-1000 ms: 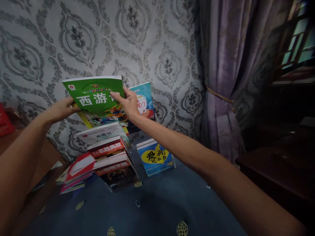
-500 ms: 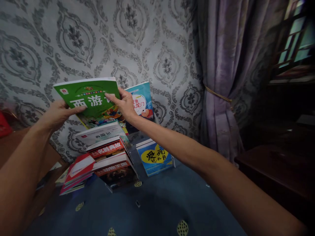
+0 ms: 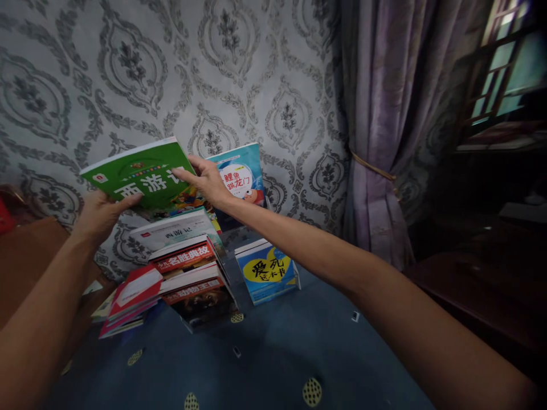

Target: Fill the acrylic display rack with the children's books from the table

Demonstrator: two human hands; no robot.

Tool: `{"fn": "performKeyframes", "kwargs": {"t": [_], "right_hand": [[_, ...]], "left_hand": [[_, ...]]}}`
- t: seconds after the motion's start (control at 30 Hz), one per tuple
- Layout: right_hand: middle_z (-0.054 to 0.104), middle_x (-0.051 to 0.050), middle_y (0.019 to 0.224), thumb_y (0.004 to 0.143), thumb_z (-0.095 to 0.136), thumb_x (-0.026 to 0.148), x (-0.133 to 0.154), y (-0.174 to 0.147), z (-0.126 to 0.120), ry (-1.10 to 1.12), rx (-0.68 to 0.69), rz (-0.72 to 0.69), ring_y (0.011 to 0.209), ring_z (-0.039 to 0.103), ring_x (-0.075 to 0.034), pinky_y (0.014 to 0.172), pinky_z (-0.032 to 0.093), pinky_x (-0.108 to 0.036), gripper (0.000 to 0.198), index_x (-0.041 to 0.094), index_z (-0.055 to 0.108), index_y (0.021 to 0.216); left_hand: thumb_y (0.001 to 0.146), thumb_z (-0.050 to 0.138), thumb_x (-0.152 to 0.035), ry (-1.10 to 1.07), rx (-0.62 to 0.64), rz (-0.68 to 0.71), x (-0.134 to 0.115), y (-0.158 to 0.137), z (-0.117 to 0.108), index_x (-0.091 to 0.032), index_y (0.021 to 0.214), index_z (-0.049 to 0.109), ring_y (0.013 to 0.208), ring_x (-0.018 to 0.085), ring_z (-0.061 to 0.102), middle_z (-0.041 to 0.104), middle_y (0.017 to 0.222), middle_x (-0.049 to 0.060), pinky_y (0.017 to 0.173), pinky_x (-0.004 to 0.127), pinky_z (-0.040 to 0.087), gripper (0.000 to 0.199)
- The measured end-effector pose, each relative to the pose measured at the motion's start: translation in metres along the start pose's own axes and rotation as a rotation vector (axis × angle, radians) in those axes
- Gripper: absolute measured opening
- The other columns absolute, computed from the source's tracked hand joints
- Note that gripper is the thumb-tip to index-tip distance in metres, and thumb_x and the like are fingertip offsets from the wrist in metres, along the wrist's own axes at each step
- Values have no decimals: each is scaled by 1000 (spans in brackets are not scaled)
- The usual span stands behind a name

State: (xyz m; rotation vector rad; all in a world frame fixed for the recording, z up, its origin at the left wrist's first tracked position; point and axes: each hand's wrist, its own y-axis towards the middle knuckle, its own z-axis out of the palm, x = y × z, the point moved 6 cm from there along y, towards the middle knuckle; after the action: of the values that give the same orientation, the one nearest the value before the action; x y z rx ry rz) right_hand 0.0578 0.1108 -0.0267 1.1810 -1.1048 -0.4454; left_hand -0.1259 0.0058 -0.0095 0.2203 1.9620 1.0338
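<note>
Both my hands grip a green book with white characters on its cover, tilted back above the rear of a row of books. My left hand pinches its lower left edge, thumb on the cover. On its right edge, my right hand also lays a thumb across the front. Just below stands a pale book, partly covering the green one's lower edge. In front of that are two books with red title bands, one red-topped and one dark. A teal book stands behind my right wrist.
A blue book with a yellow heart stands on the dark blue cloth. A stack of red and pink books lies at the left. Patterned wallpaper rises behind, with a tied purple curtain to the right.
The green book has moved left and tilted further back, its right side shifting away from the teal book. Both hands have moved with it, still gripping its edges. More of the teal cover shows.
</note>
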Motion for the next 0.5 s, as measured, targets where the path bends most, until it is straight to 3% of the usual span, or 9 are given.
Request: {"fn": "performKeyframes", "kwargs": {"t": [0.07,0.13,0.23,0.33,0.5], "right_hand": [[63,0,87,89,61,40,-2,-4,-6,-82,-1,-1,88,57,-16,78,47,-28,21,19,61,92],[62,1,84,90,61,35,-7,-18,-17,-196,-18,17,83,56,-15,76,45,-27,17,19,60,93],[62,0,82,91,59,29,-21,-51,-31,-410,35,102,77,54,-14,72,42,-28,13,17,61,93],[63,-3,88,90,58,19,-35,-85,-35,-672,206,196,81,55,-16,74,42,-30,9,15,62,97],[61,-11,110,90,46,8,-41,-109,-27,-1063,423,117,97,53,-22,80,44,-36,26,15,61,110]], "left_hand": [[46,87,-41,5,-49,5,4,1,-3,-17,85,73,93,19,66,76,97,4,89,34,59,48],[46,86,-39,16,-94,-23,10,2,-7,-16,80,72,75,15,64,74,87,3,67,25,60,43],[42,85,-37,-14,-122,-80,16,1,-7,-15,75,70,59,11,56,71,79,2,40,19,48,42],[40,85,-34,-113,-142,-95,14,-3,-3,-16,80,69,62,13,59,72,92,5,36,19,48,47],[42,85,-36,-166,-192,-40,4,-5,0,-16,90,70,73,19,67,73,105,9,37,22,55,54]]}}
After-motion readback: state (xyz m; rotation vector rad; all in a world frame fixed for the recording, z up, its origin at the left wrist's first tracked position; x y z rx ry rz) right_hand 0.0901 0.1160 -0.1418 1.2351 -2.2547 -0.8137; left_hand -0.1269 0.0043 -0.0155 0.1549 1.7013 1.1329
